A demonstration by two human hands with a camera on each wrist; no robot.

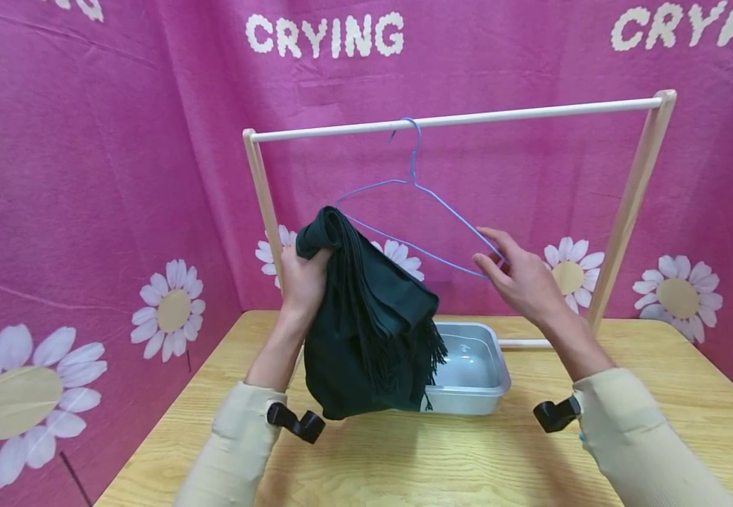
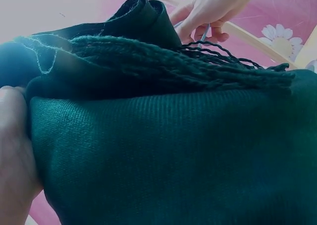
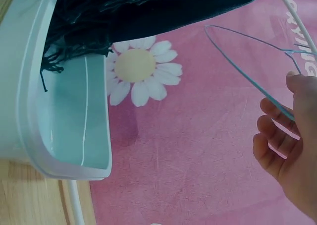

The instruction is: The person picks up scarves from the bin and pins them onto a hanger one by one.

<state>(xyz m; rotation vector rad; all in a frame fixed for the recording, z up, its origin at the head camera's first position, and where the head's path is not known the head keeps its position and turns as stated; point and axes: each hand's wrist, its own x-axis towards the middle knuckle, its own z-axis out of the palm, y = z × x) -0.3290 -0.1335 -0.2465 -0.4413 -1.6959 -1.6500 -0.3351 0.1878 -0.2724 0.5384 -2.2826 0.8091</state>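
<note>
A dark green fringed scarf, folded over several times, hangs from my left hand, which grips its upper end. Its fringe droops along the front side. A thin blue wire hanger hooks over the rack's white rail. My right hand pinches the hanger's right corner between thumb and fingers. The scarf's top stands just in front of the hanger's left end and hides that corner. In the right wrist view, the curled fingers meet the wire.
A clothes rack with a white rail and wooden posts stands on the wooden table. Beneath the scarf sits a pale grey plastic basin, partly covered by it. Pink cloth with flowers hangs behind and at the left.
</note>
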